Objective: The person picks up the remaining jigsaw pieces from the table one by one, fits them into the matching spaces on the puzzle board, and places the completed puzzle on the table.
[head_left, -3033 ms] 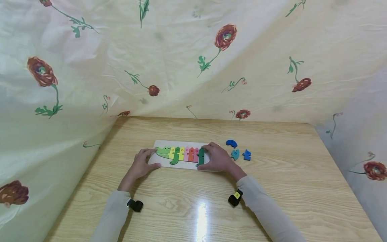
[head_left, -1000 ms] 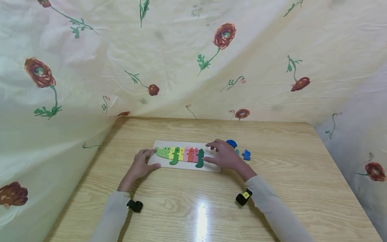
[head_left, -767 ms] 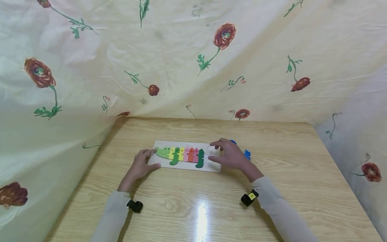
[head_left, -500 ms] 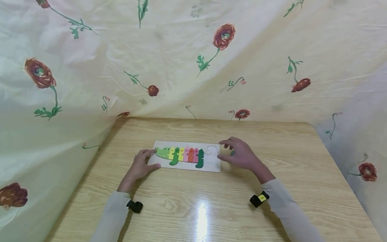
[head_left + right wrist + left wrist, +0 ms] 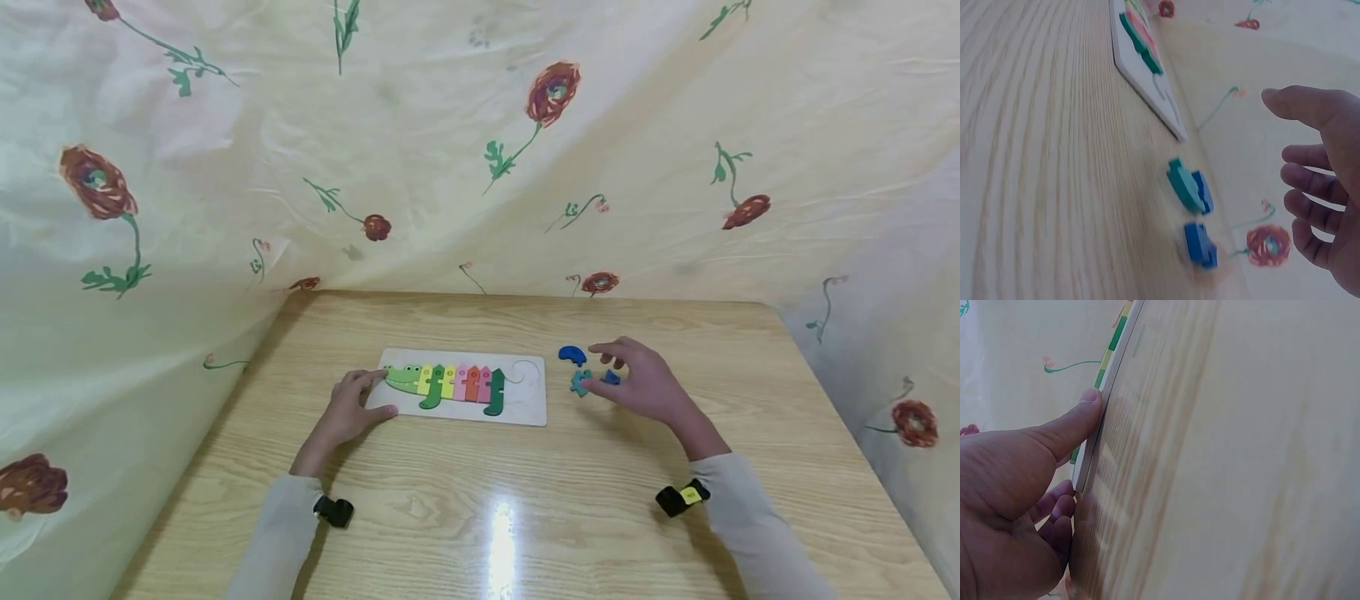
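Observation:
A white puzzle board [image 5: 525, 408] lies on the table, with a row of coloured pieces forming a crocodile [image 5: 472, 383]. Bare board with a curled tail outline shows at its right end. My left hand [image 5: 351, 408] holds the board's left end, thumb on the near edge and index finger by the crocodile's head; the left wrist view shows the thumb [image 5: 1075, 425] on the board's edge. My right hand [image 5: 645, 383] hovers with fingers spread, holding nothing, over a blue piece [image 5: 1199, 245] that it partly hides in the head view. Beside it lie a teal piece [image 5: 580, 383] and a dark blue curved piece [image 5: 572, 355].
The wooden table [image 5: 420, 500] reaches back to a cream cloth [image 5: 450, 167] with red flowers, which also hangs along both sides. A bright light reflection [image 5: 501, 542] lies near the front of the table.
My right hand has let go of the dark green leg piece, which stays on the board, and has moved right to the loose pieces. My left hand has stayed at the board's left end.

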The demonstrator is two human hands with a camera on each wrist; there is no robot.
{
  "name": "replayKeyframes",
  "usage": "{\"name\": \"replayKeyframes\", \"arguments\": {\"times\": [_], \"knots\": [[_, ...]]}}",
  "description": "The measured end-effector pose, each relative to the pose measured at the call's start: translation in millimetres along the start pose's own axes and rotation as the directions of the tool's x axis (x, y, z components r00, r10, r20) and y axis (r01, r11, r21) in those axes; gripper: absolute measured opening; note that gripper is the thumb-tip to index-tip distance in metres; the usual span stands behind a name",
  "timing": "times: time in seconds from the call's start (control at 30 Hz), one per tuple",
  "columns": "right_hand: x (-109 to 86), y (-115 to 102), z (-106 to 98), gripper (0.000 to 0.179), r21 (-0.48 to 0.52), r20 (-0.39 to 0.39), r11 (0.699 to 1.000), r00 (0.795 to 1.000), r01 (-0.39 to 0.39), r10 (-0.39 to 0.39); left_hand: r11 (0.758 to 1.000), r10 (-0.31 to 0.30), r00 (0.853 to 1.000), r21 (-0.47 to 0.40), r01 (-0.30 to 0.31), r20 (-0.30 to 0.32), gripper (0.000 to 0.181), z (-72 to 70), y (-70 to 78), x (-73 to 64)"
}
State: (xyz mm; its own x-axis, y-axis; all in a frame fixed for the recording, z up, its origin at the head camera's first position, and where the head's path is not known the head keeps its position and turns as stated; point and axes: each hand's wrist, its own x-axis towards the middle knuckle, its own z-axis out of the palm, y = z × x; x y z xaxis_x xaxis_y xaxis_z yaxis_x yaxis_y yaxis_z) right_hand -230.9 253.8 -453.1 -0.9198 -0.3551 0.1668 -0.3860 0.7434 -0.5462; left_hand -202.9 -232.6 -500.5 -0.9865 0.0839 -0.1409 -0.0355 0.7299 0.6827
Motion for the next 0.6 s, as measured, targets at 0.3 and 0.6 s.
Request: {"name": "replayKeyframes", "arguments": {"times": [0.3,0.6], "knots": [[-10.6,24.4,-5.7,0.066,-0.010,0.015,0.997,0.997,-0.077,0.077,1.000,-0.004,1.000,0.003,0.004,-0.002,0.074,0.6,-1.1,0.9],[-18.3,48.7,2.5,0.075,-0.030,0.049,0.994,0.993,-0.109,0.111,1.000,0.006,1.000,0.003,-0.006,-0.002,0.073,0.5,-1.2,1.0]]}}
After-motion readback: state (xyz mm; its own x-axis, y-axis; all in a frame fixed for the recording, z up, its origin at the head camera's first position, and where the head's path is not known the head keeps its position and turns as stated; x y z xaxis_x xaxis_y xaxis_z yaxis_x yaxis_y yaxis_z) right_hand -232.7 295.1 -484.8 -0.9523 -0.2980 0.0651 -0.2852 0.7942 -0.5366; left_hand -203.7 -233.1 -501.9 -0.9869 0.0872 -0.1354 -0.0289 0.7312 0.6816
